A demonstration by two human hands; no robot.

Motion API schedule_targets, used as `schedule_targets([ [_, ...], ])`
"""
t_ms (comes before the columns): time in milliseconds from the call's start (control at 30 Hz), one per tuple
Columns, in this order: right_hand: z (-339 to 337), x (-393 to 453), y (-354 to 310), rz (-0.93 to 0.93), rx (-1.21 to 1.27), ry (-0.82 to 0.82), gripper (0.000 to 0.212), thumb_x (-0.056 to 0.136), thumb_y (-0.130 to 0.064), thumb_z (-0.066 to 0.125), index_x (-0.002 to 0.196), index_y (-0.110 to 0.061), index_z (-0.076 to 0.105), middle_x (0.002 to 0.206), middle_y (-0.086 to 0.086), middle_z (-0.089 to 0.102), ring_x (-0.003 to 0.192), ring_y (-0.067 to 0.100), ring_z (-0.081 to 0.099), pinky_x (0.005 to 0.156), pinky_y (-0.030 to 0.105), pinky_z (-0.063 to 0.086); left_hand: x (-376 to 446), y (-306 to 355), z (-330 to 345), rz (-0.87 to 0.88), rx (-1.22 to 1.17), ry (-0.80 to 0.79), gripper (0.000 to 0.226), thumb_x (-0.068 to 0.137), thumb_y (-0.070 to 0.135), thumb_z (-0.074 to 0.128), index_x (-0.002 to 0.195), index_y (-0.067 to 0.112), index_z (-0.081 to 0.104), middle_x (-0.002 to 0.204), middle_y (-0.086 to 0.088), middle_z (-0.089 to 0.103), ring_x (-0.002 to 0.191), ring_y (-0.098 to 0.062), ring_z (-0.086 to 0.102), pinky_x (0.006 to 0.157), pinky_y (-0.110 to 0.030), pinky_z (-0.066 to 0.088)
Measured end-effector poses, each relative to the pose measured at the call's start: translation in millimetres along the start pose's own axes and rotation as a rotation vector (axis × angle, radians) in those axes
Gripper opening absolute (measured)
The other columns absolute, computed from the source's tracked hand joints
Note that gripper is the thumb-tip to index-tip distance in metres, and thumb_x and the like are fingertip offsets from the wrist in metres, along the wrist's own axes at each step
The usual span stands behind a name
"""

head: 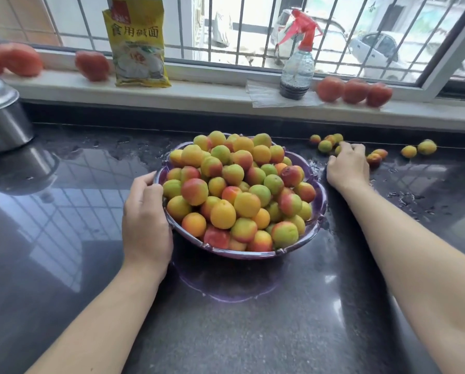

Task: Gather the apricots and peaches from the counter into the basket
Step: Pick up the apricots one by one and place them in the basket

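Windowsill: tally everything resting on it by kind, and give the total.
Tomatoes: 6
Yellow packet: 1
Spray bottle: 1
Paper towel: 1
Total: 9

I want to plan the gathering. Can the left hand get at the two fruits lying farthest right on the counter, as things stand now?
Probably not. The left hand holds the basket rim on its left side, and the heaped basket and the right hand lie between it and those two fruits. The right hand is nearer.
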State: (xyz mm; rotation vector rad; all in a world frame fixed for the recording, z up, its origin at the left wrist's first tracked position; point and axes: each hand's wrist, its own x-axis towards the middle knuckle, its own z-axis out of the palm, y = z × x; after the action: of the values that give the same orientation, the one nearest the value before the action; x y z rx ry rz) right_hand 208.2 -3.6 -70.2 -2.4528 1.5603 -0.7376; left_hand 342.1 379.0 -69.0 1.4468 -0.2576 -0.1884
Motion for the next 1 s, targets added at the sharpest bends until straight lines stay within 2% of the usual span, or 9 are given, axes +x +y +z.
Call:
schedule_targets([
  [167,-1,6,1,0.053,-0.006,0.046,0.035,0.098,-0.020,0.058,0.130,-0.007,0.049,0.136,0.023,0.041,0.112,0.049,0.055,0.094,0.047,0.045,0,0,0,-0.007,-0.015,0.001,0.035,0.079,0.052,0.050,0.103,0.043,0.074,0.103,0.010,0.077,0.110,-0.026,0.071,0.101,-0.067,0.053],
  [300,1,12,0,0.116,-0.027,0.055,0.033,0.098,-0.018,0.055,0.128,-0.003,0.050,0.137,0.022,0.037,0.106,0.050,0.057,0.089,0.046,0.045,-1,0,1,-0.007,-0.017,0.002,0.031,0.080,0.050,0.050,0.099,0.045,0.074,0.100,0.014,0.077,0.105,-0.021,0.071,0.100,-0.066,0.053],
  [533,2,14,2,0.111,-0.011,0.078,0.034,0.101,-0.021,0.053,0.129,-0.001,0.053,0.137,0.022,0.040,0.109,0.049,0.056,0.091,0.046,0.045,0,0,0,-0.009,-0.030,-0.007,0.032,0.078,0.051,0.050,0.099,0.045,0.074,0.100,0.013,0.077,0.108,-0.024,0.071,0.100,-0.066,0.054],
  [733,-4,3,0,0.049,0.100,0.087,0.035,0.104,-0.027,0.048,0.137,-0.018,0.057,0.133,0.024,0.048,0.114,0.047,0.055,0.098,0.046,0.044,-1,2,0,-0.010,-0.030,-0.019,0.030,0.078,0.050,0.049,0.096,0.045,0.073,0.098,0.014,0.076,0.106,-0.024,0.070,0.099,-0.064,0.055],
  [833,-11,-9,-9,0.105,0.384,0.069,0.035,0.102,-0.028,0.053,0.135,-0.018,0.063,0.134,0.018,0.057,0.120,0.035,0.056,0.107,0.038,0.041,-1,3,0,-0.008,-0.024,-0.022,0.030,0.078,0.050,0.049,0.097,0.047,0.073,0.098,0.015,0.076,0.105,-0.022,0.070,0.098,-0.064,0.055],
  [900,-21,-22,-14,0.220,0.673,0.031,0.037,0.099,-0.024,0.060,0.136,-0.017,0.062,0.132,0.009,0.064,0.117,0.024,0.061,0.106,0.035,0.047,-2,4,0,-0.023,-0.036,-0.032,0.032,0.077,0.052,0.049,0.098,0.047,0.072,0.101,0.012,0.076,0.108,-0.024,0.071,0.099,-0.065,0.055],
  [967,-38,-42,-19,0.304,0.958,-0.053,0.042,0.095,-0.011,0.064,0.137,-0.014,0.059,0.123,0.008,0.067,0.099,0.016,0.065,0.087,0.028,0.055,-2,5,-1,-0.046,-0.051,-0.048,0.033,0.075,0.053,0.049,0.098,0.049,0.072,0.104,0.009,0.077,0.110,-0.027,0.071,0.099,-0.067,0.055],
  [1000,-49,-54,-20,0.319,1.063,-0.089,0.043,0.093,-0.006,0.065,0.135,-0.012,0.058,0.118,0.008,0.067,0.090,0.014,0.065,0.077,0.024,0.054,-2,5,-1,-0.055,-0.058,-0.055,0.033,0.075,0.054,0.049,0.097,0.049,0.073,0.104,0.008,0.077,0.110,-0.027,0.071,0.098,-0.067,0.056],
])
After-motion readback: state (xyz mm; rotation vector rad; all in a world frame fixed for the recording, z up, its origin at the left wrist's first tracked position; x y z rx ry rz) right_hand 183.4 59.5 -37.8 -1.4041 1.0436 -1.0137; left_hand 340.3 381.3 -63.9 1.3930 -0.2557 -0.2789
